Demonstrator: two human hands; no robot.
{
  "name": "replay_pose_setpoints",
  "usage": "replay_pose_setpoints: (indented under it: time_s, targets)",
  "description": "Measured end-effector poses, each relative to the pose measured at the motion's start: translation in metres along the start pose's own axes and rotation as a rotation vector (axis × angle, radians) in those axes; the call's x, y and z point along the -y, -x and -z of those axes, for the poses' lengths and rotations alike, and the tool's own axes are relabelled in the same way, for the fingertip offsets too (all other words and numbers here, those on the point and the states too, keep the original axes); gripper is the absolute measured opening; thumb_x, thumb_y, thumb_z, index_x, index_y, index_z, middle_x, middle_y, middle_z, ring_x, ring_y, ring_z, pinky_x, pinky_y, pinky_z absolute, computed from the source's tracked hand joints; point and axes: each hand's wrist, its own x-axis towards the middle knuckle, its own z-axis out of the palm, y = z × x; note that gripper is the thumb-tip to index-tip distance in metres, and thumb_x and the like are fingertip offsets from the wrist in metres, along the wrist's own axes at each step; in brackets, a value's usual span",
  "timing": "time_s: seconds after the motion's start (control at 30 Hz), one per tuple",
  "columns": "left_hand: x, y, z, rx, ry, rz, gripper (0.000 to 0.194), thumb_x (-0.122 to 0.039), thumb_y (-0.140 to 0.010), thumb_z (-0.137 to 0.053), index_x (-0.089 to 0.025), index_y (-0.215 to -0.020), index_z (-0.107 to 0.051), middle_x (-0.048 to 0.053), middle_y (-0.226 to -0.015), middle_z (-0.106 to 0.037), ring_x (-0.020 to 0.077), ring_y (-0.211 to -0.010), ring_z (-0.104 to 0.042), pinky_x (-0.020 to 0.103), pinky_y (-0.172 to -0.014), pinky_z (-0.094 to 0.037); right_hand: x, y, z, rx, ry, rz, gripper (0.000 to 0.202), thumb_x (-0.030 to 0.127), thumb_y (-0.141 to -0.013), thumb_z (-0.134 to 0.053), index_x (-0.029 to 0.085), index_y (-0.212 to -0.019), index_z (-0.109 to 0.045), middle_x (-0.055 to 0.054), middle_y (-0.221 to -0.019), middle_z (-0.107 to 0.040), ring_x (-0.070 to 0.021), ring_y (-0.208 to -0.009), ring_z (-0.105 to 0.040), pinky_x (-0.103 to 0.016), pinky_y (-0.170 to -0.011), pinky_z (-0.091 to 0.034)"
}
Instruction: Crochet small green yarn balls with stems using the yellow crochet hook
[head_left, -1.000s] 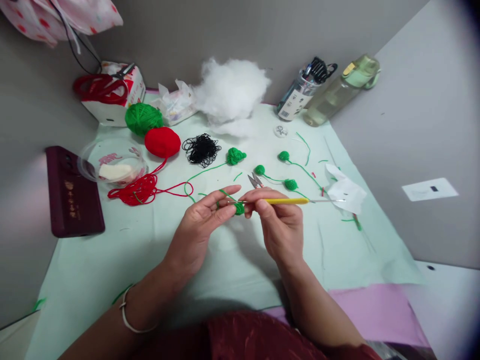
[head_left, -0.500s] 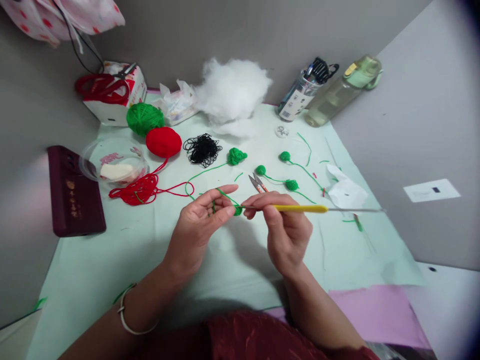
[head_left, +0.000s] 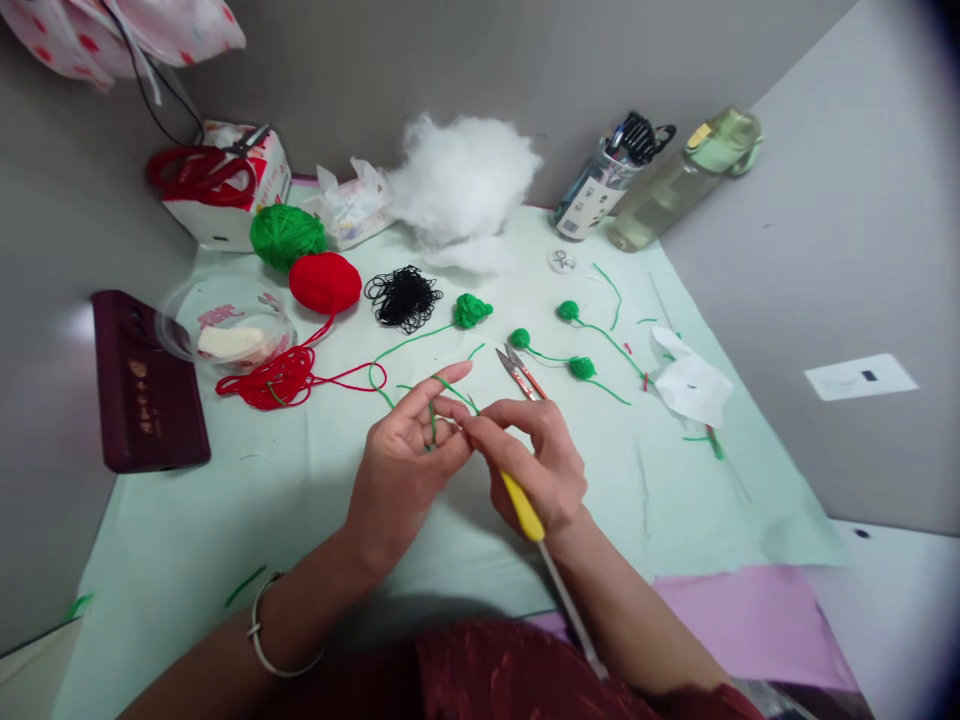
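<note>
My left hand is closed in a pinch, its index finger stretched out with green yarn running over it and down across the other fingers. The small green crochet piece between its fingertips is now mostly hidden. My right hand grips a crochet hook by its yellow handle, and the metal tail slants down toward my lap. Both hands' fingertips meet at the hook's tip, beside the yarn. Just beyond lie thread snips and small green crocheted balls. A green crocheted clump trails yarn toward my left hand.
At left are a green yarn ball, a red yarn ball, a plastic tub and a maroon phone-like case. White stuffing, a pen holder and a bottle stand at the back. Black cord lies mid-table.
My right hand has turned and moved in toward the left. The hook has swung from nearly level to slanting down toward me. The green piece has become covered by my fingers.
</note>
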Motion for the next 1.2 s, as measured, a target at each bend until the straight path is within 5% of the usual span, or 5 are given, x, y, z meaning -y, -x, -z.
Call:
replay_pose_setpoints:
  time_s: [0.23,0.47,0.67,0.8,1.2]
  targets:
    - [-0.011,-0.005,0.007,0.152,0.243,0.221,0.035,-0.025,-0.085,-0.081,-0.015,-0.119,-0.081,-0.015,-0.046,-0.027,0.0037,-0.046,-0.015,0.020,-0.068,-0.049,-0.002,-0.009,0.004,-0.178,-0.358,-0.309,0.022,0.019,-0.105,-0.057,0.027,-0.107,-0.078,-0.003,-0.085,-0.071,-0.0195,-0.079,-0.069,-0.038,-0.071,-0.058]
    - [-0.004,-0.003,0.005,0.087,0.100,0.047,0.040,-0.022,-0.084,-0.084,-0.024,-0.123,-0.080,-0.004,-0.081,-0.065,0.0056,-0.061,-0.047,0.018,-0.060,-0.043,-0.004,-0.013,-0.004,-0.111,-0.663,-0.487,0.017,0.024,-0.104,-0.064,0.026,-0.105,-0.081,-0.004,-0.095,-0.077,-0.0147,-0.071,-0.068,-0.032,-0.065,-0.060]
    - [0.000,-0.005,0.003,0.116,0.252,0.164,0.035,-0.025,-0.085,-0.086,-0.020,-0.118,-0.081,-0.010,-0.058,-0.044,0.0033,-0.050,-0.032,0.016,-0.062,-0.044,0.002,-0.008,0.001,-0.064,-0.228,-0.202,0.029,0.010,-0.099,-0.066,0.029,-0.115,-0.081,-0.007,-0.108,-0.077,-0.0202,-0.095,-0.074,-0.035,-0.078,-0.062]
    - [-0.005,-0.009,0.006,0.113,0.319,0.240,0.029,-0.022,-0.085,-0.083,-0.017,-0.113,-0.082,-0.013,-0.054,-0.038,0.0024,-0.048,-0.029,0.021,-0.080,-0.054,-0.005,-0.012,0.003,-0.157,-0.565,-0.464,0.020,0.022,-0.105,-0.062,0.027,-0.106,-0.081,-0.004,-0.093,-0.076,-0.0156,-0.074,-0.069,-0.034,-0.069,-0.060]
    - [-0.006,-0.005,0.003,0.085,0.144,0.051,0.029,-0.020,-0.082,-0.086,-0.023,-0.111,-0.084,-0.001,-0.083,-0.071,0.0081,-0.066,-0.059,0.023,-0.065,-0.047,-0.012,-0.017,0.000,-0.106,-0.870,-0.729,0.021,0.039,-0.100,-0.070,0.020,-0.092,-0.077,-0.005,-0.086,-0.079,-0.0146,-0.066,-0.071,-0.030,-0.062,-0.062]
